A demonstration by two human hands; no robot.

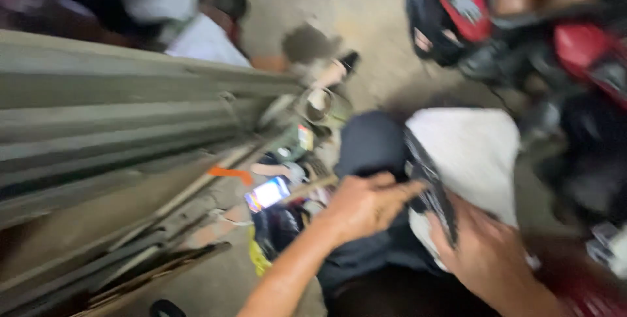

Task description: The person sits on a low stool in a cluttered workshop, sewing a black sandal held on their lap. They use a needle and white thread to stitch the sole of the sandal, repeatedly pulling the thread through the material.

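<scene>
- Grey metal sections [98,127] lie stacked across the left half, long and ribbed, running from the left edge toward the middle.
- Below them, thinner bars and flat strips [130,258] slant down to the lower left corner over the concrete floor [353,10].
- An orange tag [230,174] sits near the end of the stack.
- A lit phone screen [268,193] shows just right of the tag, among small blurred items that cannot be told apart.
- A yellow scrap [258,258] lies below the phone on the floor.
- At top left, another person's clothing [196,39], pale and dark, is seen beyond the stack; the rest is blurred.
- A round, pale-rimmed thing [320,104] stands at the end of the stack, too blurred to name.
- The left hand [362,202] reaches in from the bottom centre, fingers closed around a dark strap [424,180] and gripping it.
- The strap belongs to a bundle: a dark bag [372,144] on the left and a white cloth [470,153] on the right, lying on the floor in the middle of the view, touching each other.
- The right hand [486,255] rests at the lower edge of the white cloth, just right of the strap; blur hides whether its fingers are closed on anything.
- A red and black motorbike [522,23] fills the upper right, well apart from the hands.
</scene>
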